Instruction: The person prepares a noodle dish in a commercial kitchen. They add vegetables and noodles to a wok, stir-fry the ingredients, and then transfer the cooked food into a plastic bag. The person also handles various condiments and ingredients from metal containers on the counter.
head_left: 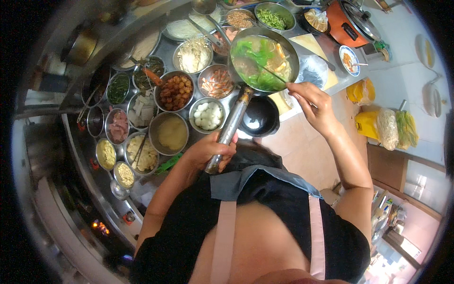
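Observation:
My left hand (pixel 220 151) grips the metal handle (pixel 232 122) of a deep pan. Soup with green leaves, noodles and pale strips fills the pan (pixel 264 60), which is held above the counter. Pinched in the fingers of my right hand (pixel 314 103) is a thin dark utensil (pixel 273 73). Its far end goes into the soup, so I cannot tell whether it is chopsticks or a ladle. Just below the pan, partly covered by it, sits a black bowl (pixel 260 115) with a shiny inside. A bowl of peeled eggs (pixel 207 114) stands left of the pan handle.
Metal bowls of ingredients crowd the left counter, among them fried balls (pixel 175 93), crab sticks (pixel 216 83), enoki mushrooms (pixel 194 55) and pale liquid (pixel 169 134). A knife (pixel 326 63) lies on a cutting board (pixel 308 42). An orange pot (pixel 345 25) stands at far right.

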The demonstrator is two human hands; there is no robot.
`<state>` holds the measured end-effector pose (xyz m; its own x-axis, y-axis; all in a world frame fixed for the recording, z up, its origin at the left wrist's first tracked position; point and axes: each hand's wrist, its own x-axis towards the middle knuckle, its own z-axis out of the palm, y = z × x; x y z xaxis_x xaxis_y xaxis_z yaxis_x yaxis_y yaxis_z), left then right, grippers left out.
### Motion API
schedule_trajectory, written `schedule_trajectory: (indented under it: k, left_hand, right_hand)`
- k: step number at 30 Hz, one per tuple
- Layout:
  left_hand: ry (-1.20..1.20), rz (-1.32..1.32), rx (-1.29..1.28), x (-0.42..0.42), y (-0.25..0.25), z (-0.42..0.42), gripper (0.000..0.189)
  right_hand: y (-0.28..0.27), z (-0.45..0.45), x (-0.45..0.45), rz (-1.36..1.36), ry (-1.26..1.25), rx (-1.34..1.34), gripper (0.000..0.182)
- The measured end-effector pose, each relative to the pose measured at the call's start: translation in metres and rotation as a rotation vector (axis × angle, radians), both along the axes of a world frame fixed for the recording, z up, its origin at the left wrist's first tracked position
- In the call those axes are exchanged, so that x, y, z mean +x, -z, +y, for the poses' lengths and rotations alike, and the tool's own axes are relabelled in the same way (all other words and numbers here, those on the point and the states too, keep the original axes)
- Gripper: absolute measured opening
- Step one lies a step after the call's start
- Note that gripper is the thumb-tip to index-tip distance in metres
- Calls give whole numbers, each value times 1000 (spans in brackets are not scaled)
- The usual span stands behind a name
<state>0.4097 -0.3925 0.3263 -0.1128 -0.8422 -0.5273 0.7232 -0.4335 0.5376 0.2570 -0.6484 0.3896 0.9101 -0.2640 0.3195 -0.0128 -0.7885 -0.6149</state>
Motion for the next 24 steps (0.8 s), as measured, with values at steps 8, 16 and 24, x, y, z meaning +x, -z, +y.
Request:
schedule_trajectory:
  k: [8, 16, 24]
  left_hand:
    - [-119, -27, 11, -83, 3, -57, 34]
    - [-247, 57, 1, -145, 15, -109, 37]
    - [-280, 16, -14, -169, 24, -135, 46]
  right_hand:
    - [7, -97, -51, -154, -65, -253, 23]
    - [31, -166, -121, 23, -71, -77, 18]
    - [13, -176, -161, -59, -59, 151, 17]
